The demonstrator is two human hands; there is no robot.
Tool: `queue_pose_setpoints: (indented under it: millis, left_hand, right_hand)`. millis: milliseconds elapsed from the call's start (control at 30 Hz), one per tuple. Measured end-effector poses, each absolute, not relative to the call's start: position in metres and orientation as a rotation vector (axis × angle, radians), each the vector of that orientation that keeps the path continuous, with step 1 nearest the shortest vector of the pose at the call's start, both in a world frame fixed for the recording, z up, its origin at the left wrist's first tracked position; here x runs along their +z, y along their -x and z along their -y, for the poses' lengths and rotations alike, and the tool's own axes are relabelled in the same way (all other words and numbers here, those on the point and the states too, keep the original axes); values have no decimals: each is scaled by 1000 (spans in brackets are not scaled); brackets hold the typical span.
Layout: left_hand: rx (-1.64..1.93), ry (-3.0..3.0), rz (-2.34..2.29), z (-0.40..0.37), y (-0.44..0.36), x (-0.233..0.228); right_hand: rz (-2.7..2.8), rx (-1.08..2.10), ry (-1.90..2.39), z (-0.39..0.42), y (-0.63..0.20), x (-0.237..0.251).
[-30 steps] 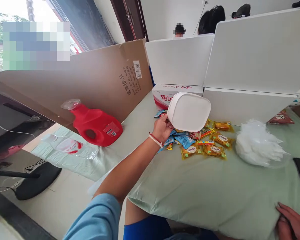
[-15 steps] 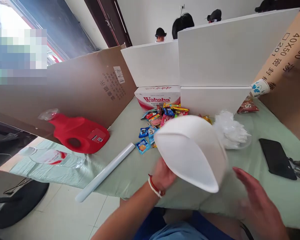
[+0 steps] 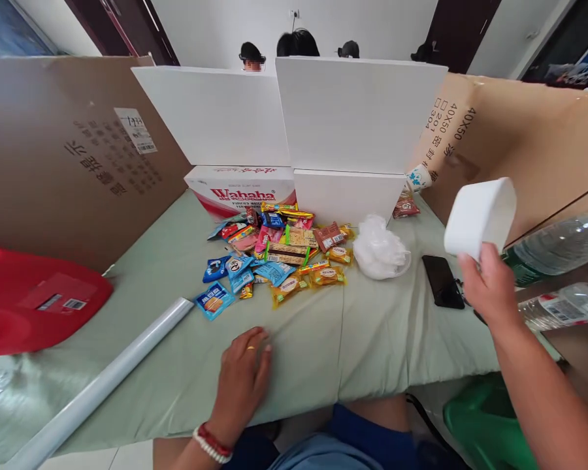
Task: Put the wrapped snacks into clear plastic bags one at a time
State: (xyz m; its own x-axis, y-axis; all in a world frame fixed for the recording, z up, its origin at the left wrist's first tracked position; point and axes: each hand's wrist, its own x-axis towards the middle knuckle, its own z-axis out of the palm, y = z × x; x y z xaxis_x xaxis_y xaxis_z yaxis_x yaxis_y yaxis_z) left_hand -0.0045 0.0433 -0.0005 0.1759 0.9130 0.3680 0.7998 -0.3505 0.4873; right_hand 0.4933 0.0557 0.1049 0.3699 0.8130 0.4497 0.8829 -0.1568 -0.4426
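Note:
My right hand [image 3: 490,287] is raised at the right above the table edge, its fingers closed on the lower end of a white curved container [image 3: 475,215]. The container's exact kind is not clear. My left hand [image 3: 245,365] lies palm down on the green cloth [image 3: 313,346], holding nothing, with the thumb apart from the slightly bent fingers. Beyond it is a pile of wrapped snacks [image 3: 287,254] in blue, yellow, red and brown packets. A blue snack packet [image 3: 214,300] lies closest to that hand. Right of the pile sits a bunched clear plastic bag [image 3: 379,248].
A black phone [image 3: 442,281] lies near my right hand, beside two clear bottles [image 3: 563,307]. At left are a red jug [image 3: 39,300] and a white roll [image 3: 112,375]. White panels [image 3: 362,117], a Wahaha box [image 3: 245,189] and cardboard [image 3: 68,156] wall the table.
The white container has gone from my left hand, in front of the snacks, to my right hand at the far right. My left hand now rests on the cloth. The view has turned right.

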Motion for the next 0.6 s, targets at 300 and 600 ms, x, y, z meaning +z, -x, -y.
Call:
queue_pose_setpoints:
  millis: [300, 600]
  left_hand:
    - [744, -2709, -1765, -30, 33, -34]
    - [814, -2631, -1789, -29, 30, -31]
  right_hand:
    - [1955, 178, 2593, -209, -523, 55]
    - [1753, 173, 2452, -257, -538, 67]
